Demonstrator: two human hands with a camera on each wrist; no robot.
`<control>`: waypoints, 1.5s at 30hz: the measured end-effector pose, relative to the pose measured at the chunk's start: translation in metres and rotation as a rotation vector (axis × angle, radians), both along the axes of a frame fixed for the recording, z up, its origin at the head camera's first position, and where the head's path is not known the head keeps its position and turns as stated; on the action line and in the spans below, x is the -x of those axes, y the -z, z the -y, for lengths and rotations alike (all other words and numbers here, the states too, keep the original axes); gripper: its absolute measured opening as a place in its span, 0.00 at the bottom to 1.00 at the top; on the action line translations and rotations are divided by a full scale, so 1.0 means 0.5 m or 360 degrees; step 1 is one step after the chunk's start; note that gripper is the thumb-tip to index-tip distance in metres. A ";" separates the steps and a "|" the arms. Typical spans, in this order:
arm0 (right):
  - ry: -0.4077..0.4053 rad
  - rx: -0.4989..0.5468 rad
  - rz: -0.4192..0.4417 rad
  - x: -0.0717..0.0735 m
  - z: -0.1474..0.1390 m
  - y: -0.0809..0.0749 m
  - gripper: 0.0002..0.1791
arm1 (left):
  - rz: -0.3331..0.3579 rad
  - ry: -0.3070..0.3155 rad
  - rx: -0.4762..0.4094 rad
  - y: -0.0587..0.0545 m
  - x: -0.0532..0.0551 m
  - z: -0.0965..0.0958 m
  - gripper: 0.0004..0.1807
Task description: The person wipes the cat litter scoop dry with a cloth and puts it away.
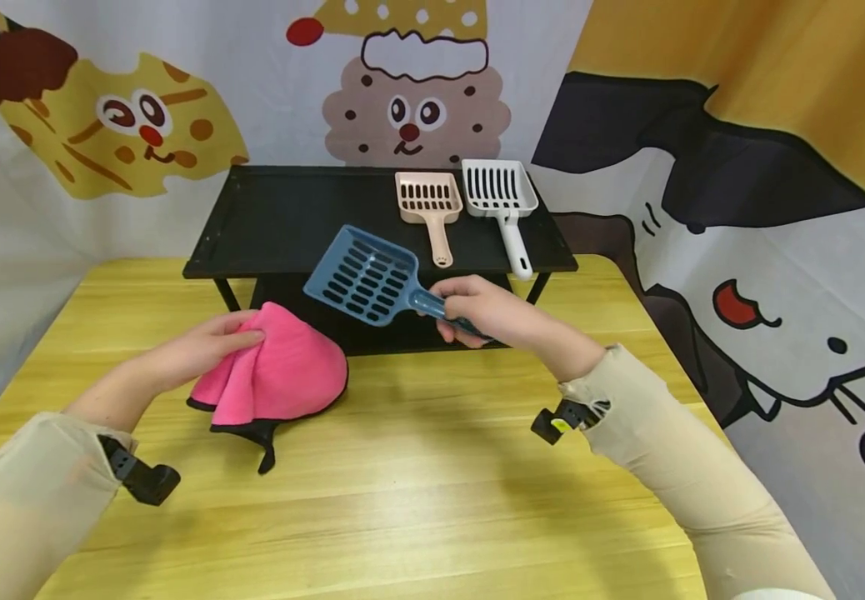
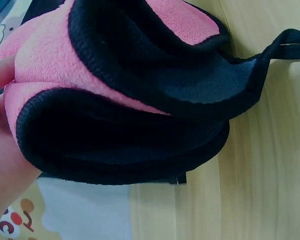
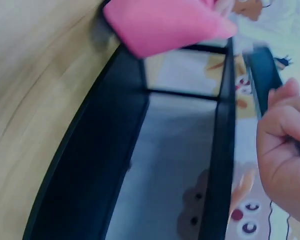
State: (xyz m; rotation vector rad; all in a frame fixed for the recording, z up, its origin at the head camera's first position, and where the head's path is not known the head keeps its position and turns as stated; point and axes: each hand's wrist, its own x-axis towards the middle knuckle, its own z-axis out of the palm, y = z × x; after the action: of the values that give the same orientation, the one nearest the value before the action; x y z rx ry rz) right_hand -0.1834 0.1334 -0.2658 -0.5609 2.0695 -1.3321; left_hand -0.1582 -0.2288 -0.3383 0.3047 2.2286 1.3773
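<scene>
A pink cloth with black edging and a dark underside hangs in folds from my left hand, which pinches it at the top left. In the left wrist view the cloth shows its dark inner face and a black loop at one corner. My right hand grips the handle of a blue slotted litter scoop, its head tilted up toward the left, in front of the black rack. The right wrist view has the right hand at its edge, with the scoop partly hidden.
A two-level black rack stands at the back of the wooden table. On its top lie a beige litter scoop and a white litter scoop, side by side at the right. A cartoon-print curtain hangs behind.
</scene>
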 end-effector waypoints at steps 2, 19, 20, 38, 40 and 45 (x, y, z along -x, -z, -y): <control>0.0090 0.0100 0.0113 0.002 0.024 -0.009 0.16 | 0.0001 -0.0011 0.0011 0.000 -0.003 0.009 0.24; 0.0584 0.0048 0.0277 0.033 0.152 -0.014 0.09 | 0.0025 -0.0070 -0.0029 0.001 -0.020 0.037 0.25; 0.0610 0.0051 0.0281 0.035 0.155 -0.014 0.08 | 0.0022 -0.0069 -0.0039 0.001 -0.020 0.036 0.24; 0.0597 0.0610 0.0768 0.008 0.143 -0.020 0.27 | 0.0028 -0.0060 -0.0040 0.009 -0.022 0.055 0.28; 0.0593 0.0614 0.0757 0.005 0.143 -0.016 0.28 | 0.0022 -0.0059 -0.0044 0.009 -0.021 0.055 0.27; 0.0639 0.0594 0.0696 0.004 0.148 -0.001 0.26 | 0.0028 -0.0052 -0.0064 0.009 -0.020 0.051 0.26</control>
State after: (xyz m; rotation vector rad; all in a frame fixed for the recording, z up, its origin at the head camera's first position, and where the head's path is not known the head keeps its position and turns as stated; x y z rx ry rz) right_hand -0.1856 0.0596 -0.2654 0.0180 1.6291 -1.8969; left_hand -0.1484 -0.2543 -0.3430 0.2700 2.2026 1.4381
